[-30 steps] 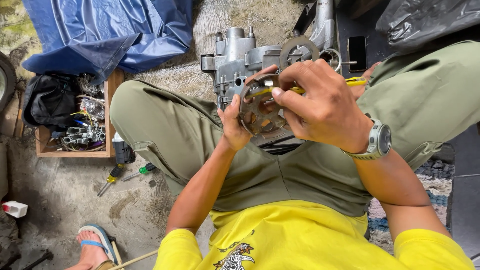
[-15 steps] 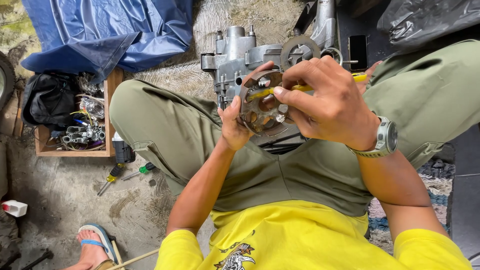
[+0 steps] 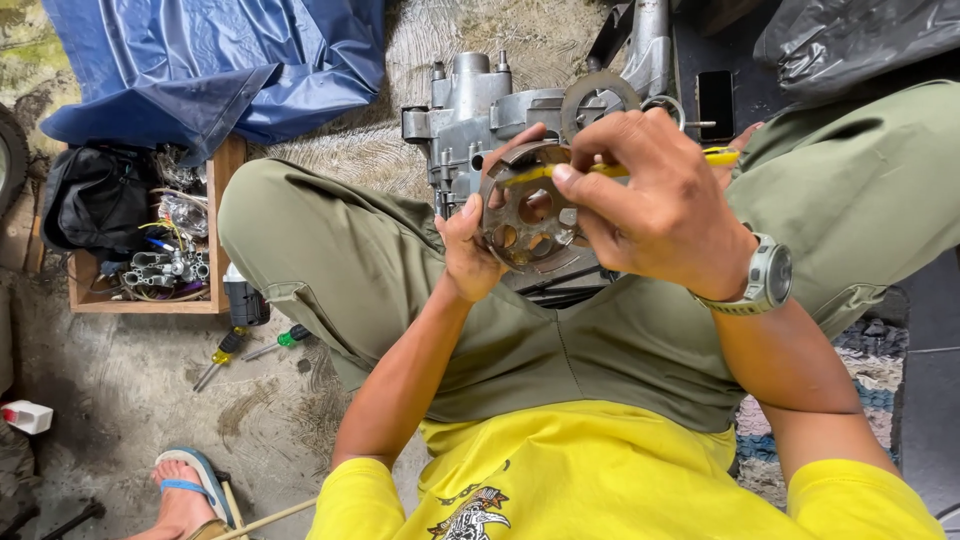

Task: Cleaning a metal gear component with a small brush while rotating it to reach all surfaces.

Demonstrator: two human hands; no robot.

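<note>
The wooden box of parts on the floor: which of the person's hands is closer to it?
Left. The left hand holds the round metal disc on the side toward the wooden box. The right hand, gripping a yellow tool, is beyond the disc, farther away.

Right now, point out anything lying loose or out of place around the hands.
Two screwdrivers lie loose on the dirt floor, outside the wooden box of parts. The left hand and right hand hold the round metal plate steadily.
</note>
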